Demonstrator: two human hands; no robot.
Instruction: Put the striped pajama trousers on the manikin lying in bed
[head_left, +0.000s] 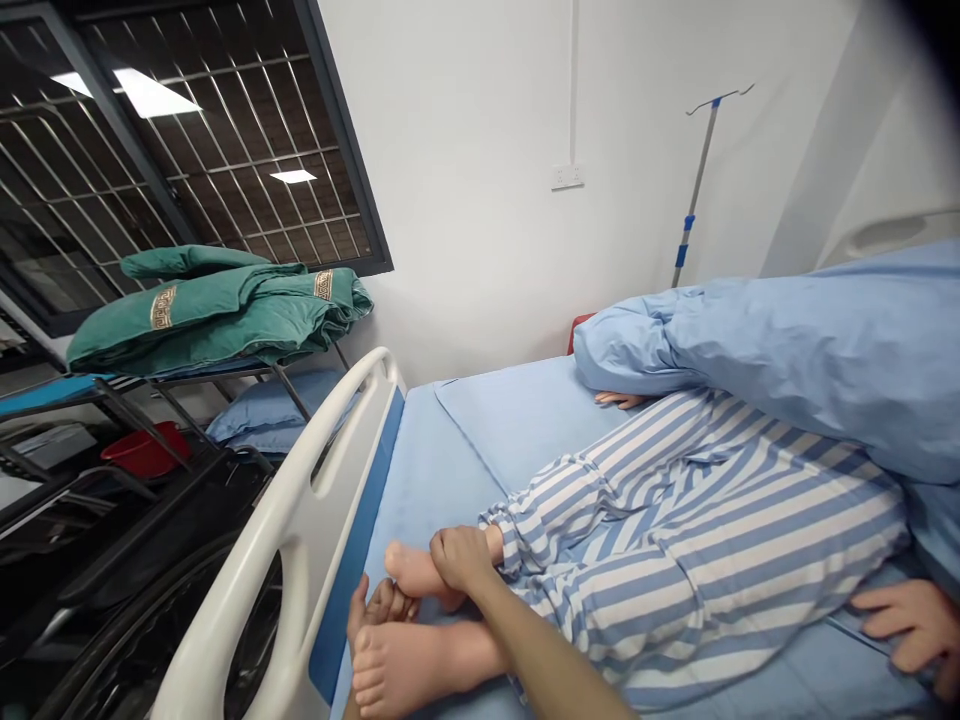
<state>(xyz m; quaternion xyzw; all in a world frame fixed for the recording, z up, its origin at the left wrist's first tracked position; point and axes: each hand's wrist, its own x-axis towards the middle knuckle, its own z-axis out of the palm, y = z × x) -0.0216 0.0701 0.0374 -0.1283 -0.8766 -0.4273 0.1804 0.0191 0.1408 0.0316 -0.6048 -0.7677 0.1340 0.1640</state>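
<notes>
A manikin-like figure lies on the bed in striped trousers [720, 540], its smooth bare feet towards the bed's end board. My right hand [461, 556] is wrapped over the far foot [411, 570] near its ankle. Beside the sole of that foot is my left hand [386, 603], its fingers curled in against the foot and its thumb standing apart. The near foot [401, 665] lies in front of my left hand and hides part of it. My right forearm crosses over the near leg.
A white bed end board [345, 410] rises at the left. A blue quilt [780, 350] covers the figure's upper part. Beyond the board are folded green bedding [225, 310], a red basin [146, 452] and a wheelchair wheel. A drip pole [697, 190] stands by the wall.
</notes>
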